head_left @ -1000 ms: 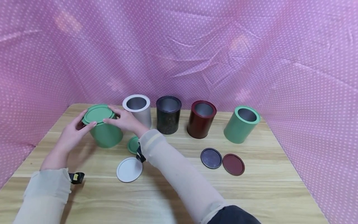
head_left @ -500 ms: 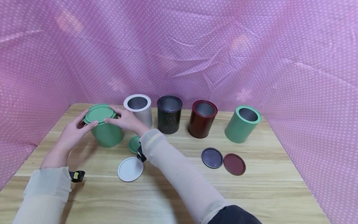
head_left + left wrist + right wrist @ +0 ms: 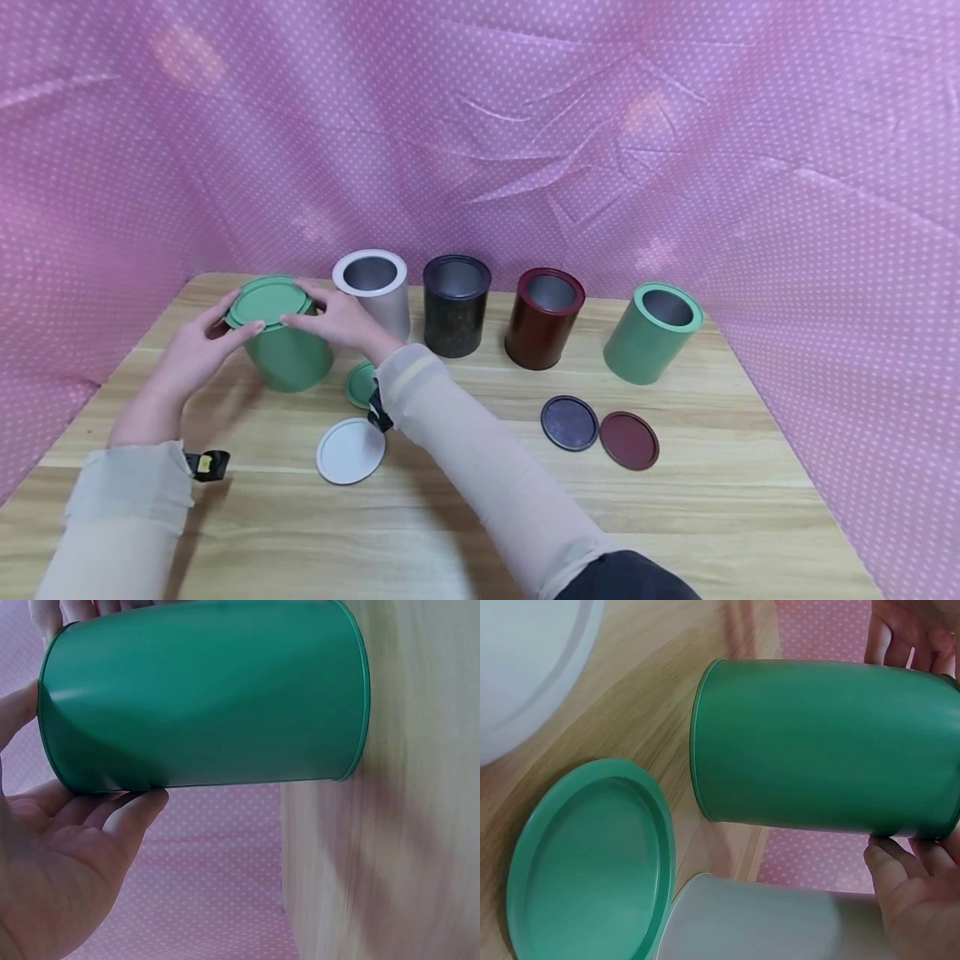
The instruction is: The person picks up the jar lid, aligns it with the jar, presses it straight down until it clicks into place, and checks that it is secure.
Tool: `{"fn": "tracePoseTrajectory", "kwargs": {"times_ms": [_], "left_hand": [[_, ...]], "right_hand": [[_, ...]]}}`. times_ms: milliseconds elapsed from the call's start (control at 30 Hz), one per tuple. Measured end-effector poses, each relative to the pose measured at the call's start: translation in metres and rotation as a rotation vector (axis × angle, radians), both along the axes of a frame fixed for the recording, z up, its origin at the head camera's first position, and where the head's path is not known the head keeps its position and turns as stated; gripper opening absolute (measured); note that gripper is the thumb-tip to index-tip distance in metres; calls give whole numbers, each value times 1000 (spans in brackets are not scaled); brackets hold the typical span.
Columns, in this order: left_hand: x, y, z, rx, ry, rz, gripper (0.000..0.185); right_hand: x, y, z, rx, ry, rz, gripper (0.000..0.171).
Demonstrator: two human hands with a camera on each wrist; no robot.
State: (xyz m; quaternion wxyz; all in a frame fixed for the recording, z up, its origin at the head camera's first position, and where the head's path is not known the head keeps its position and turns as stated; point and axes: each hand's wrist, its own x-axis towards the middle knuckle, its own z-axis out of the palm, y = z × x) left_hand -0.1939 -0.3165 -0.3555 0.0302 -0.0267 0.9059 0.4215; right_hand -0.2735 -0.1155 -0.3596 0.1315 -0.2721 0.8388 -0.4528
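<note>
Both hands (image 3: 197,350) (image 3: 341,321) – fingers gripping lid (image 3: 266,301) on green can (image 3: 288,358).

Five tins (image 3: 457,303) in row at table (image 3: 712,517) back; loose lids (image 3: 567,422) before them; leftmost tin (image 3: 288,357) lidded.

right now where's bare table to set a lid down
Bare wood lies along the near edge in front of the white lid, and right of the red lid below the right green can. Crowded: the can row and around both hands.
</note>
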Motion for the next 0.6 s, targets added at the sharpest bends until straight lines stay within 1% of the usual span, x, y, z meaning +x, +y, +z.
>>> {"fn": "tracePoseTrajectory", "kwargs": {"times_ms": [133,267,333,467,600], "left_hand": [[0,3,2,-13,-3,-6,85],[-1,4,3,9,-4,1,86],[0,5,2,13,7,1,85],[1,4,2,14,19,0,85],[2,3,2,18,16,7,85]], "right_hand": [[1,2,0,1,2,-5,68],[0,2,0,6,11,-10,69],[0,2,0,8,11,-8,69],[0,1,-1,11,11,5,69],[1,1,-1,-3,5,6,69]]}}
